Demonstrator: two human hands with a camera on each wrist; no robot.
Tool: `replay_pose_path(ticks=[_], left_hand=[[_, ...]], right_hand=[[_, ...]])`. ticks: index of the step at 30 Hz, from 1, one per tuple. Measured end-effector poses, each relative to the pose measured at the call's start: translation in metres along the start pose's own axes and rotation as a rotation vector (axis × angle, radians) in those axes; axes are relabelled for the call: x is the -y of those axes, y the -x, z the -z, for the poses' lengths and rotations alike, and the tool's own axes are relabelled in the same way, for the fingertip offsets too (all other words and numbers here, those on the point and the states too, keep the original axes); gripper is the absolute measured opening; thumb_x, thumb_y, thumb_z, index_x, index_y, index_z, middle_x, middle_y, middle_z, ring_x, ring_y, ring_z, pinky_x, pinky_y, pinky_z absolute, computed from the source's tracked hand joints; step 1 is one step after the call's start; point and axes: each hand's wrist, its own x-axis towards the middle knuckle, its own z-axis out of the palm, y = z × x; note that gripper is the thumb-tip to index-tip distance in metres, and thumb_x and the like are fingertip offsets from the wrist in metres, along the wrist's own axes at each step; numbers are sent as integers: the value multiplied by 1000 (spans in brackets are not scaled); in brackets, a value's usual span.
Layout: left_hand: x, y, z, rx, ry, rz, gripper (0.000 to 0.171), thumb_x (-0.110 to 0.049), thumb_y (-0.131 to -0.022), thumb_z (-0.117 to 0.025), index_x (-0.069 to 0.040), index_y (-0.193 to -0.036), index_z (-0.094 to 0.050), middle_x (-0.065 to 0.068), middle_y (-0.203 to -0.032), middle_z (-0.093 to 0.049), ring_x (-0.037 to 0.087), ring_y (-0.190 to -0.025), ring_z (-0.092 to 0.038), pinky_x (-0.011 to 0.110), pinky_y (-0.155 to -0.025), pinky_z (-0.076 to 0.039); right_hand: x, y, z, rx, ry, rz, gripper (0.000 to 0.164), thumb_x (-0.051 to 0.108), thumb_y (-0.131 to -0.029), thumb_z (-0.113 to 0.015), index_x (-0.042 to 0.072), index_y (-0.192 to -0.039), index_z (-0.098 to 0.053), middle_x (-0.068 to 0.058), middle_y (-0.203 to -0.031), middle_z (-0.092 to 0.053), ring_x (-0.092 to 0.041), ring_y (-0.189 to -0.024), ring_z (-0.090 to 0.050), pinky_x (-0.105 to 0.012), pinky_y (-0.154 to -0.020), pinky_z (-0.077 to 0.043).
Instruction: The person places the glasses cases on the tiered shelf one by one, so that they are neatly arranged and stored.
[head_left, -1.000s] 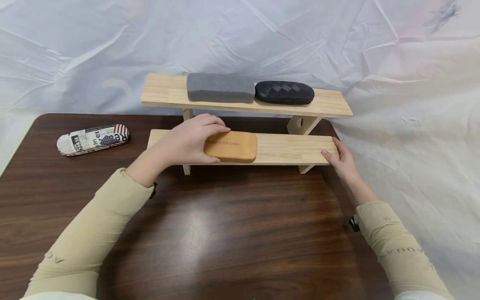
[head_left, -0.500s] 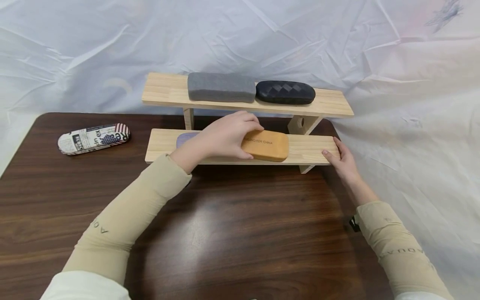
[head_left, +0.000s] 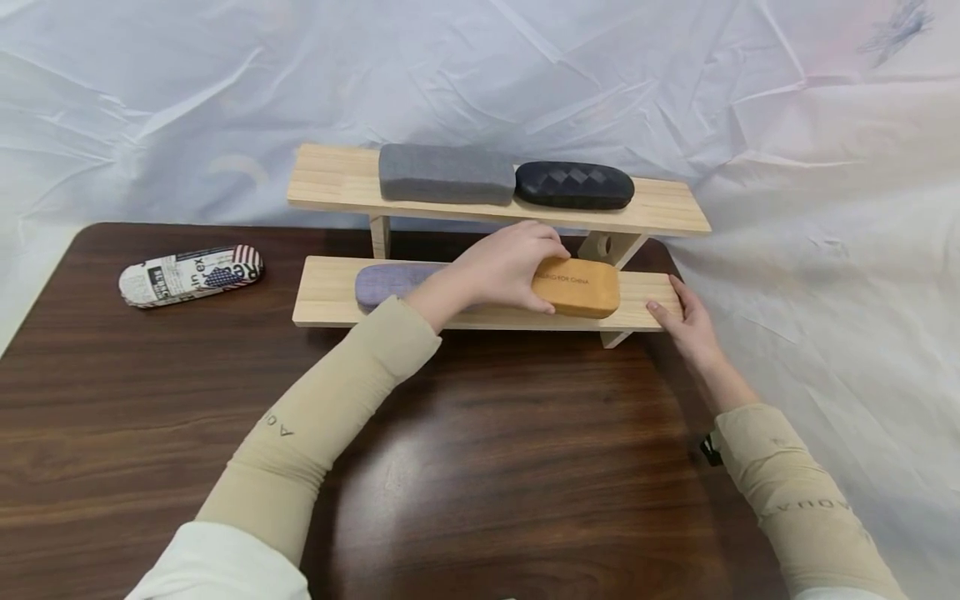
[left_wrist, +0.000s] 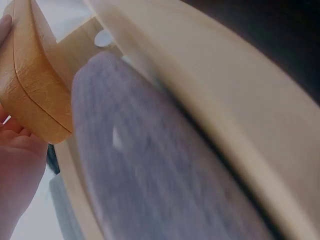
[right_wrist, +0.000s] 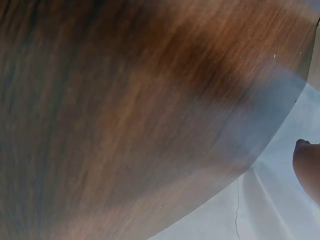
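Over the long, pale wooden lower shelf [head_left: 327, 292], the left hand [head_left: 506, 268] pinches a rounded orange leathery box [head_left: 585, 288]; the right hand [head_left: 692, 327] grips the shelf, maybe to steady it.

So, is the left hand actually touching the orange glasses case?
Touching. The head view shows it: the left hand grips one end of the orange glasses case, thumb against the front and fingers at the back.
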Motion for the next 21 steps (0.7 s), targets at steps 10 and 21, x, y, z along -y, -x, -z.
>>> replay_pose_path(ticks=[10,21], left_hand=[[6,-16,-14,51,7,38,74,-46,-84,-89,-7,-143,-65,8,-141,-63,26,-135,-55,37,-123,-41],[14,-10,-21,77,-10,66,71,-47,-85,-88,-8,-141,-67,8,-137,-65,27,-134,-55,38,-120,-43]], right_hand=[[3,3,-1,6,-15,3,82,23,-109,-58,3,-171,-8,-27,-176,-11,-21,-151,-32,0,-104,-34],[1,1,1,12,-16,3,81,22,-110,-57,5,-171,-7,-26,-176,-10,-25,-153,-30,0,-104,-34]])
